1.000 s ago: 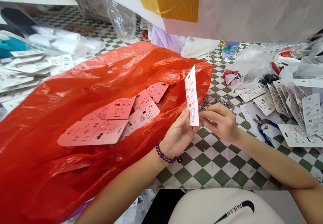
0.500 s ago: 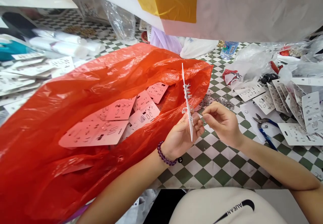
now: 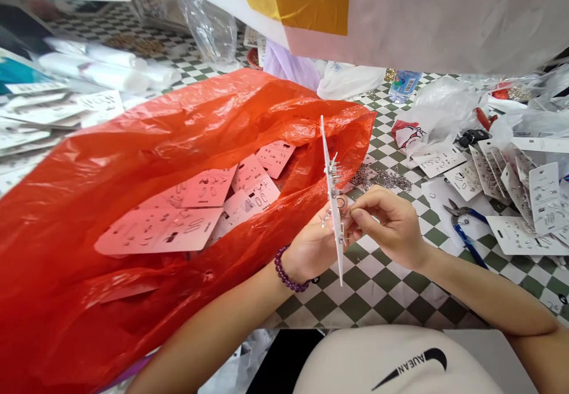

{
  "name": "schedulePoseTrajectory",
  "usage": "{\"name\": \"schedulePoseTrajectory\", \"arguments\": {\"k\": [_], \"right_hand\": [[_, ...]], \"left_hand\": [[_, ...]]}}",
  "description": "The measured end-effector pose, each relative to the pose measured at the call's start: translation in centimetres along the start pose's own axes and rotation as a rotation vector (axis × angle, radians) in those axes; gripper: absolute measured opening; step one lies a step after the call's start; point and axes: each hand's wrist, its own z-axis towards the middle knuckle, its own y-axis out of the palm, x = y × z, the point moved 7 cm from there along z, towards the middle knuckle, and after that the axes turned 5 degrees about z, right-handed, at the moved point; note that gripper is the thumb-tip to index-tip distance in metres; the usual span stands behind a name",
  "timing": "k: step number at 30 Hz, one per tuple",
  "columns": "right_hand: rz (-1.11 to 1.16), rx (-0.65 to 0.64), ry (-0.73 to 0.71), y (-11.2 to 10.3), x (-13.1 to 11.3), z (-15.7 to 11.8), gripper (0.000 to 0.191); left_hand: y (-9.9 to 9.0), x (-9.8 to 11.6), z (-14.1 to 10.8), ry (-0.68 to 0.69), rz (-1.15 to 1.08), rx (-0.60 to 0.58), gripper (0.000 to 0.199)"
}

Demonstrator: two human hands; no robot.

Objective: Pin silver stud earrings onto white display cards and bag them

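Note:
A white earring card stands nearly edge-on to me, with metal posts and hoops sticking out of both faces. My left hand grips it around its lower half, a purple bead bracelet on the wrist. Close to the card's right face, my right hand is pinched, thumb against forefinger, on something tiny that I cannot make out. Just beyond the hands, small metal pieces lie heaped on the checkered cloth. To the left spreads a red plastic bag with several earring cards inside.
Blue-handled pliers lie at the right on white paper, before several upright earring cards. A water bottle and clear plastic bags are farther back. More cards are stacked at far left. White sheeting hangs overhead.
The card has shifted lower in my left hand and turned a little, so more of its right face shows. My right hand has come slightly left, closer to the card.

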Motion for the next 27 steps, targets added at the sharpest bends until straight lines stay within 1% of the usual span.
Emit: {"name": "schedulePoseTrajectory", "arguments": {"k": [2,5,10,16,21,23,27], "right_hand": [[0.041,-0.015,-0.013,0.1,0.0,0.0,0.01],[0.085,-0.035,-0.049,0.1,-0.2,-0.1,0.009],[0.174,-0.059,0.007,0.3,0.4,-0.2,0.008],[0.106,-0.069,-0.04,0.3,0.2,-0.2,0.008],[0.268,-0.094,0.087,0.5,1.3,-0.6,0.007],[0.27,-0.086,0.098,0.4,1.4,-0.7,0.006],[0.236,-0.077,0.103,0.4,1.6,-0.6,0.007]], "left_hand": [[0.1,0.0,0.0,0.006,0.011,-0.014,0.024],[0.0,-0.2,-0.1,-0.01,0.026,0.003,0.028],[0.1,-0.2,-0.1,-0.009,0.034,-0.002,0.027],[-0.1,-0.1,0.0,0.017,0.08,0.001,0.026],[0.1,0.0,-0.1,0.025,0.028,-0.044,0.024],[0.2,0.0,-0.1,0.03,0.016,-0.053,0.022],[0.1,-0.2,-0.1,0.012,0.032,-0.035,0.022]]}}
